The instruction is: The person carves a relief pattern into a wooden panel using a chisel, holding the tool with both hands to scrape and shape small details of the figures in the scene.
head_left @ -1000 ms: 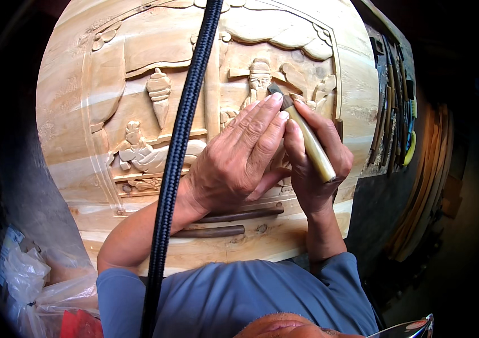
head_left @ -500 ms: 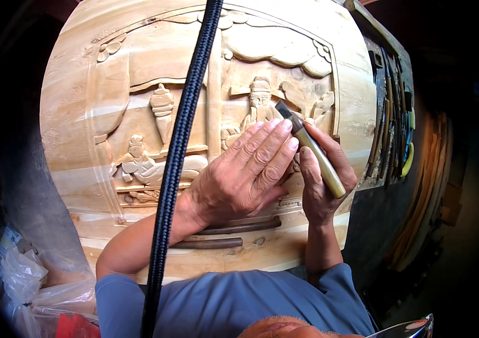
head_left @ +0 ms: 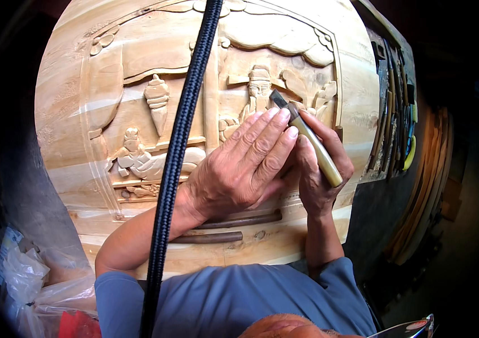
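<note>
Plainly, our right hand (head_left: pixel 316 192) pinches a chisel (head_left: pixel 311 141) — glossy tan handle (head_left: pixel 324 160), dark flat blade (head_left: pixel 278 98) — while our left hand (head_left: pixel 236 166), fingers pressed together, covers some carved pale panel (head_left: pixel 62 124).

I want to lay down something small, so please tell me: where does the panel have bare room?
On the panel, the left margin is bare, between outer edge and carving; so is the right, between carving and tools. Crowded: around left hand, right hand and chisel, and the near side, where two rods lie.
</note>
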A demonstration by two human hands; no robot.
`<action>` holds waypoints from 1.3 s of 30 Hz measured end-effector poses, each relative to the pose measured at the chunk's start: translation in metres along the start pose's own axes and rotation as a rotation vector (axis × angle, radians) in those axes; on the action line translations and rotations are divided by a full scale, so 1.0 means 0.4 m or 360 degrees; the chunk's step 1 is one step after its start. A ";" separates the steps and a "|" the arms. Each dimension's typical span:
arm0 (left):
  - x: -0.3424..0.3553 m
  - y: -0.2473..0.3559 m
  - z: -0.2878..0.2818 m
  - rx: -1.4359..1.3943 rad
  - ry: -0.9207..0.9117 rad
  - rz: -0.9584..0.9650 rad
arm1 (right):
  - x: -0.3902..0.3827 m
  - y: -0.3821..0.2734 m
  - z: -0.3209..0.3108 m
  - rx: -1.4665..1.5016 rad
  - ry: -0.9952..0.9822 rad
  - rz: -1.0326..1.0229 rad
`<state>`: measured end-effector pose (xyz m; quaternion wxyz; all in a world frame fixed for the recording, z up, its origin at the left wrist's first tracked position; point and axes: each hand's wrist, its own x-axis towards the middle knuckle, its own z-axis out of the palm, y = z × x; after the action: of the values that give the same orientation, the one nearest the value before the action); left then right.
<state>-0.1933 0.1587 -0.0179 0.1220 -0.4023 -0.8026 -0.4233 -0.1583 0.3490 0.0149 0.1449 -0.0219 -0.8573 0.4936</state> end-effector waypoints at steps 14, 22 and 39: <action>0.001 0.003 0.001 -0.0014 -0.0001 -0.0015 | 0.003 -0.008 -0.003 -0.0150 -0.0009 -0.0008; -0.005 0.002 0.005 0.0003 -0.0002 -0.0004 | -0.003 0.000 0.004 -0.0228 0.0030 -0.0075; -0.002 -0.001 0.004 -0.0042 -0.0010 0.0011 | -0.012 0.013 0.016 -0.0090 0.0148 -0.0087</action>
<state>-0.1927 0.1593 -0.0196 0.1157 -0.4080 -0.7959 -0.4320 -0.1561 0.3453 0.0064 0.1973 -0.0256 -0.8634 0.4635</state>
